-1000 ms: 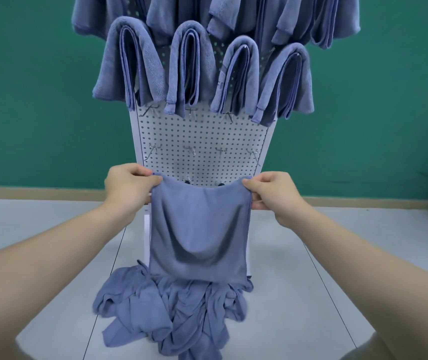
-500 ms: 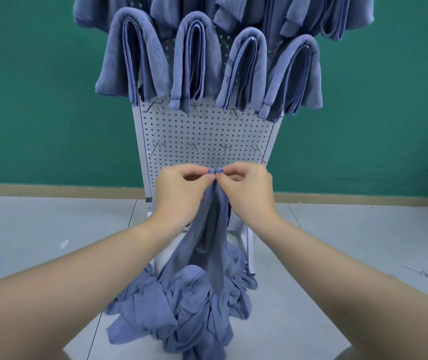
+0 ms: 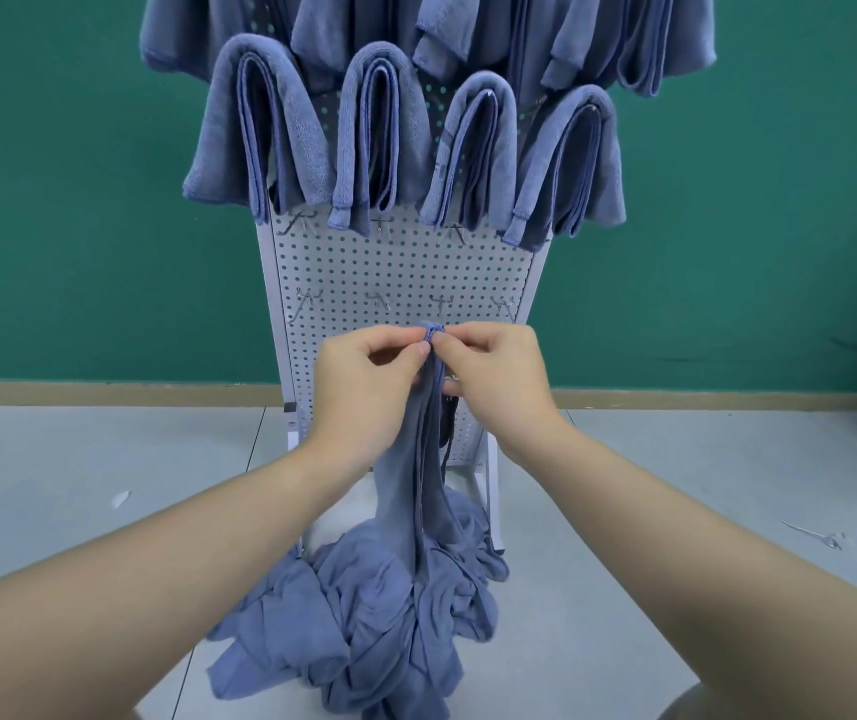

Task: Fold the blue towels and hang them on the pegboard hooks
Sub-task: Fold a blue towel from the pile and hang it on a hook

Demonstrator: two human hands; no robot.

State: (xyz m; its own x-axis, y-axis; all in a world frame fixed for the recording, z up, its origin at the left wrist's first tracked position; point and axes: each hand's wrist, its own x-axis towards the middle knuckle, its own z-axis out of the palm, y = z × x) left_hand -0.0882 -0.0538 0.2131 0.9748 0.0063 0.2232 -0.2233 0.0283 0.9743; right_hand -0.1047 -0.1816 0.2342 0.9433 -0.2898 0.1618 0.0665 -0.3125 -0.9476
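Note:
A blue towel (image 3: 423, 475) hangs folded in half lengthwise in front of the white pegboard (image 3: 395, 267). My left hand (image 3: 364, 387) and my right hand (image 3: 499, 379) meet at its top corners, and both pinch them together just below a row of bare hooks (image 3: 439, 304). The towel's lower end drapes onto a crumpled pile of blue towels (image 3: 364, 610) on the floor at the board's foot. Several folded blue towels (image 3: 379, 132) hang on the upper hooks.
The pegboard stands on a white frame against a green wall (image 3: 78, 200) with a tan baseboard. Grey floor tiles (image 3: 78, 475) spread left and right. Small scraps lie on the floor, one at the left (image 3: 121, 498) and one at the right (image 3: 813, 535).
My hands came together from holding the towel spread wide, which folded it in half. Since half a second ago they have stayed joined at the top corners.

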